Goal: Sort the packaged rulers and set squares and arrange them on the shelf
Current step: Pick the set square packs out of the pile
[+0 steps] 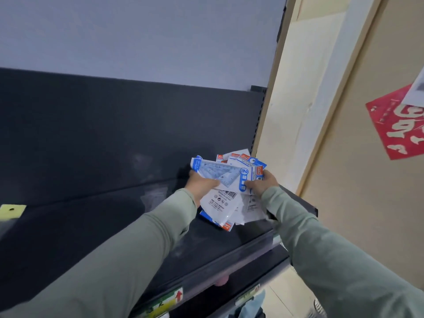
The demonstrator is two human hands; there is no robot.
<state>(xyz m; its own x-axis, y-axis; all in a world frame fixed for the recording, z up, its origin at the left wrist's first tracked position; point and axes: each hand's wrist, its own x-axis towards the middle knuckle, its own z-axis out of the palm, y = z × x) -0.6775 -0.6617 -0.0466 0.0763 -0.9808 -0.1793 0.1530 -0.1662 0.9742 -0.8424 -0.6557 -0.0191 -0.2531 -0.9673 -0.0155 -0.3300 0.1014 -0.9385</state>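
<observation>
Two grey-green sleeves point(149, 244) reach in from 7 and 5 o'clock, cut off by the bottom edge, and meet just below centre. Between them the left hand point(202, 183) and right hand point(261, 183) hold one set-square pack point(221, 174). It is a clear sleeve with blue-and-white card, a pale blue triangle showing through, and a big "2" near its right end. The left hand grips the pack's left part with the thumb on top, its fingers hidden underneath. The right hand pinches the right end, and it may also be clutching a pack or two behind; the overlap makes that hard to tell.

Under and behind the held pack lies a loose heap of packs point(226, 205) at the right end of the dark shelf point(91, 226), close to its upright at 3 o'clock. Most lie back side up, white with a barcode and small print too blurred to read. How many there are cannot be counted.

A yellow tag point(12, 211) sits at 9 o'clock on the shelf. Along the shelf's front rail at 6 o'clock are green-and-yellow labels point(165, 301), smeared and partly cut off. A red poster point(399, 125) (white lettering, upside down) hangs on the beige door point(367, 203) at 3 o'clock, clipped by the frame's edge.
</observation>
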